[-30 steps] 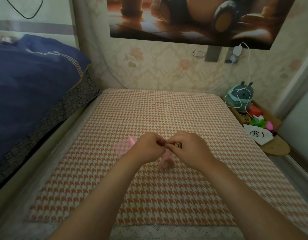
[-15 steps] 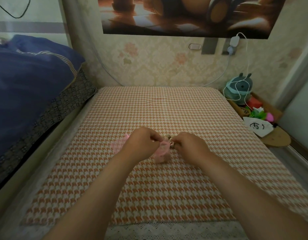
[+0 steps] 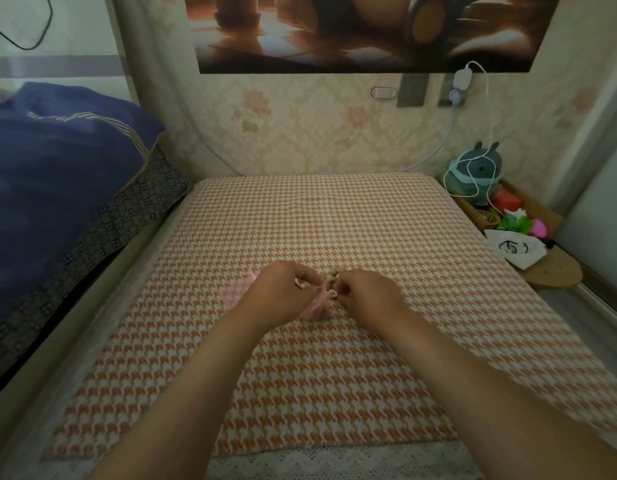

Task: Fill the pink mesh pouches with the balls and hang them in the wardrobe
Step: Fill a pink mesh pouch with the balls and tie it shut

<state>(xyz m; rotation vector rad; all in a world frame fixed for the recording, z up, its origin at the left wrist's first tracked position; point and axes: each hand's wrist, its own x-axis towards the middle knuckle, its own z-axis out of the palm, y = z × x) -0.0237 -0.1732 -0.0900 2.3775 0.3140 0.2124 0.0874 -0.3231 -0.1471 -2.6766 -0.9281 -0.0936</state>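
Observation:
A pink mesh pouch (image 3: pixel 316 307) hangs between my hands just above the orange houndstooth table cover (image 3: pixel 335 368). My left hand (image 3: pixel 283 292) pinches the pouch's top edge. My right hand (image 3: pixel 367 293) is closed at the pouch's mouth, fingertips on a small ball; I cannot see the ball clearly. Several small beige balls (image 3: pixel 332 274) lie on the cloth just beyond my fingers. A second pink mesh pouch (image 3: pixel 235 293) lies flat on the cloth, partly hidden under my left hand.
A bed with a dark blue quilt (image 3: pixel 57 174) runs along the left. At the right stands a low wooden shelf (image 3: pixel 546 271) with a grey plush toy (image 3: pixel 477 174), a white pouch (image 3: pixel 511 251) and coloured toys. A wallpapered wall is behind the table.
Both hands and the pouch have shifted slightly away from me and lower toward the cloth. The small balls beyond my fingers have come into sight.

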